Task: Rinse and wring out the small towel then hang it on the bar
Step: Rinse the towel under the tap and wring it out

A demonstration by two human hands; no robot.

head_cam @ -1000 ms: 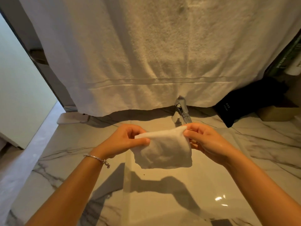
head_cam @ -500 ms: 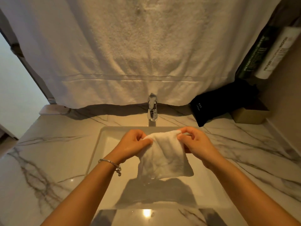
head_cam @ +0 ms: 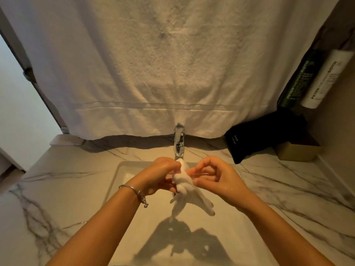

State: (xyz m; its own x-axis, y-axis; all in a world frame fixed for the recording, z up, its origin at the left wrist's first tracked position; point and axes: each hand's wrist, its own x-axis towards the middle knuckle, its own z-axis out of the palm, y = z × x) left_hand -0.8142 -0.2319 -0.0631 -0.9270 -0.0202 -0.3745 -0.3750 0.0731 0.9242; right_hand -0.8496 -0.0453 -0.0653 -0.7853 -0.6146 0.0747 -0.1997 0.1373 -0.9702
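The small white towel (head_cam: pixel 184 187) is bunched and twisted into a rope over the sink basin (head_cam: pixel 123 169), its loose ends hanging down. My left hand (head_cam: pixel 161 175) grips its upper part, just below the chrome faucet (head_cam: pixel 179 143). My right hand (head_cam: pixel 215 177) pinches the towel from the right with thumb and fingers curled. A bracelet sits on my left wrist. The bar is hidden; a large white towel (head_cam: pixel 163 64) hangs across the wall behind the faucet.
A marble counter (head_cam: pixel 57 189) surrounds the basin. At the back right lie a black pouch (head_cam: pixel 255 135) and a tan box (head_cam: pixel 295 152), with two tubes (head_cam: pixel 315 77) leaning on the wall. A doorway opens at the left.
The towel, held spread out flat between both hands before, is now gathered and twisted into a tight bundle. Both hands came together over the basin near the faucet.
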